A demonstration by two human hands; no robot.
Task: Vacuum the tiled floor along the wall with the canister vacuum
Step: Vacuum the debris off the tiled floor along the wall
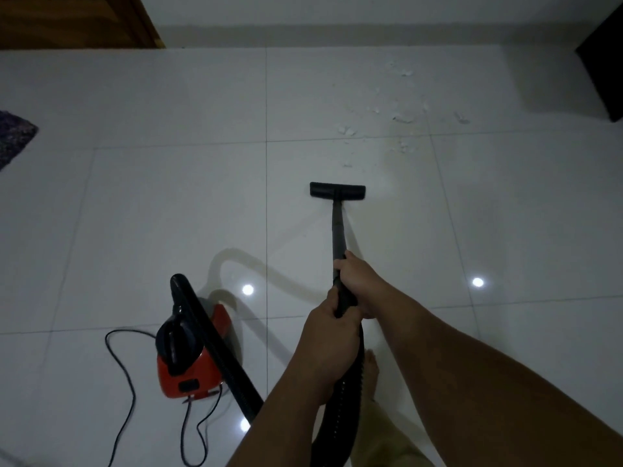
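Both hands are closed around the wand [338,230]: your right hand [357,278] grips it higher up the tube, and your left hand [328,326] wraps the black grip just behind, where the ribbed hose [215,345] joins. Neither hand has a free finger showing.

Position of equipment: the floor nozzle [337,191] sits flat on the tiled floor [168,203], squared to the wall [337,15] but well short of it. The red canister vacuum [190,358] stands to your left, close by your feet, with its power cord [124,382] looped loosely on the tiles beside it.

Work outstanding: a scatter of pale debris [401,116] lies ahead and to the right of the nozzle, between it and the wall. None of it appears collected yet, so I judge the pass as barely begun.

Recommendations: push forward in a straight stroke with the nozzle kept flat, then angle right to meet the larger fragments. Overlap each stroke. Larger flakes may be shoved ahead instead of lifted, so approach them slowly. Finish with the nozzle edge run parallel along the skirting. Mind the cord loops and the hose when you draw the canister forward; a bare foot [371,365] is close to both.

Markings: no brand, label or writing is legible on the canister or wand. A dark rug [13,136] lies at the far left and a wooden door [74,21] at the upper left.
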